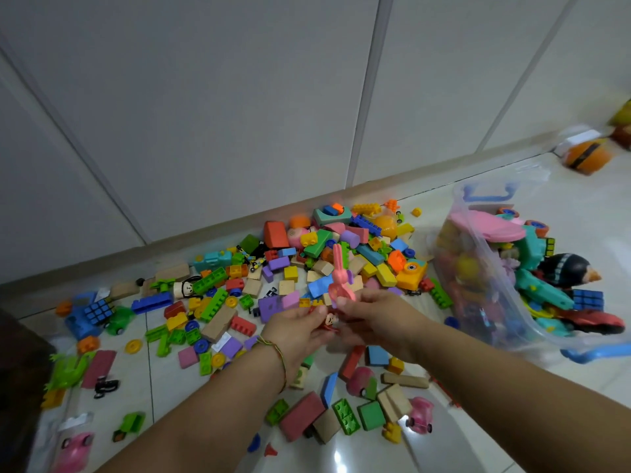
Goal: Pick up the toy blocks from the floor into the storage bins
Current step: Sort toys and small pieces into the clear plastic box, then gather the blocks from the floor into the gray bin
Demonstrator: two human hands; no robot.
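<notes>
The floor (461, 445) is shiny white tile, and it meets a pale wall (239, 97) made of big flat panels with thin lines between them. Toy blocks (307, 268) lie in a big messy heap on the floor by the wall, and more are spread out closer to the person. Some blocks are bumpy plastic bricks in bright green, blue, yellow and red. Others are plain wood or look like soft foam. A little puzzle cube (99, 310) sits at the left. The bin (478, 268) stands at the right, just beside the heap. It is see-through plastic with blue handles, and it is full of toys. The left hand (300, 331) is closed around a small red figure (330, 320). The right hand (379, 319) pinches a pink toy (339, 279) that sticks up over the heap. The two hands are close together. The bin is blurry, so the toys in it are hard to tell apart. An orange thing (587, 157) far back at the right is too blurry to name.
</notes>
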